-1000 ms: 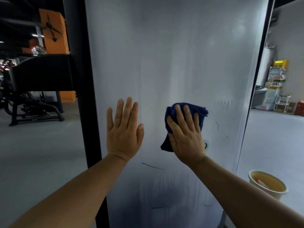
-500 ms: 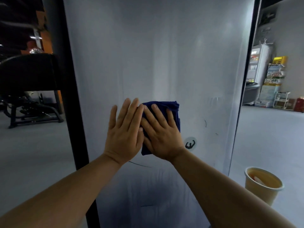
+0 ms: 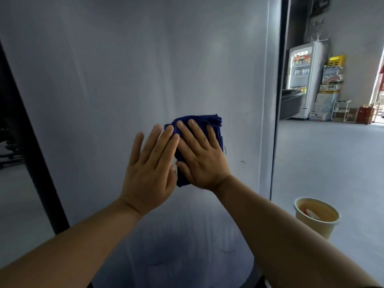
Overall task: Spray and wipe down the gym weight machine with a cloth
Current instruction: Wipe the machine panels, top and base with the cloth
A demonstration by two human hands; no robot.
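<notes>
Right hand [image 3: 202,157] with straight fingers flat on a folded dark blue cloth [image 3: 209,125], pressing it against the machine's smooth pale grey panel [image 3: 135,69], left hand [image 3: 150,169] open flat beside it, fingertips overlapping the cloth's edge, tan plastic bucket [image 3: 316,217] on the floor at right.

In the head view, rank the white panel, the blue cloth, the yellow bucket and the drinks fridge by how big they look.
1. White panel, filling most of the view.
2. Drinks fridge, though it stands far back, so its real size is surely greater.
3. Yellow bucket and blue cloth: look alike; the right hand hides much of the cloth.
</notes>
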